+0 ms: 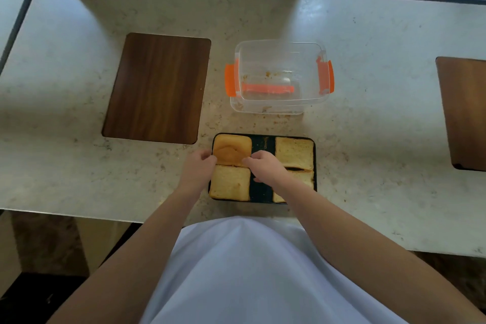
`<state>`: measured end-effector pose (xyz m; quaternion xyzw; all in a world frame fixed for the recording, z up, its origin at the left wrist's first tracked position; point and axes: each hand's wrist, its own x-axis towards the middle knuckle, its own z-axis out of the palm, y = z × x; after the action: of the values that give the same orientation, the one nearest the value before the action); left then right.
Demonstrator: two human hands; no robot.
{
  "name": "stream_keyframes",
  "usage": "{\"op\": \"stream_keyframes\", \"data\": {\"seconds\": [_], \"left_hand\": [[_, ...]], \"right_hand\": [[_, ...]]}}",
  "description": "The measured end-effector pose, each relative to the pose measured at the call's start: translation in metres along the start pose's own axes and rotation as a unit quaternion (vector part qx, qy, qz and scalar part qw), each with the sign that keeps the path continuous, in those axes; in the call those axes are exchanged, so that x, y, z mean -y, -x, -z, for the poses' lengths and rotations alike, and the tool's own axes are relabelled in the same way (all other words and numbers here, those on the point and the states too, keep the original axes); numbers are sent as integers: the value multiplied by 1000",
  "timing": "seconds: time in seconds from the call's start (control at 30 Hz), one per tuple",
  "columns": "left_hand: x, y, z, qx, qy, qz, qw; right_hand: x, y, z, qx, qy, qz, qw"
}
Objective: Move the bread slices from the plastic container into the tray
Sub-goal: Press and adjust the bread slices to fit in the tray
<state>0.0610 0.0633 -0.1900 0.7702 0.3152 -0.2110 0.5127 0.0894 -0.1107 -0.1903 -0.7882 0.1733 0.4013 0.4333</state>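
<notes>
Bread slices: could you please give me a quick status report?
Both hands, left and right, gripping far-left slice in tray. Four slices in tray. Plastic container holds only crumbs. Nothing in the way.

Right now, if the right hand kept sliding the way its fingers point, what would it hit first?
The right hand points left across the tray, so it would first meet the crust-topped bread slice its fingertips already seem to touch; depth is hard to judge.

The surface [368, 66] lies bare right of the plastic container [280, 76] and right of the tray [263, 139]. A wooden board [157, 87] fills the left side. Container and tray stand near, with a narrow gap between.
</notes>
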Motion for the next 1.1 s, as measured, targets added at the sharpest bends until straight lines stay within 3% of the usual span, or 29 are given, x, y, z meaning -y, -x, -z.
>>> {"op": "stream_keyframes", "data": {"seconds": [0.5,0.87,1.1], "left_hand": [[-12,-1,-30,17,-33,1,999],[1,4,-16,0,23,23,999],[29,19,-1,11,25,58,998]], "right_hand": [[-17,-1,20,-26,1,-1,1000],[-29,11,13,-42,-17,9,999],[-44,25,-7,45,26,-17,998]]}}
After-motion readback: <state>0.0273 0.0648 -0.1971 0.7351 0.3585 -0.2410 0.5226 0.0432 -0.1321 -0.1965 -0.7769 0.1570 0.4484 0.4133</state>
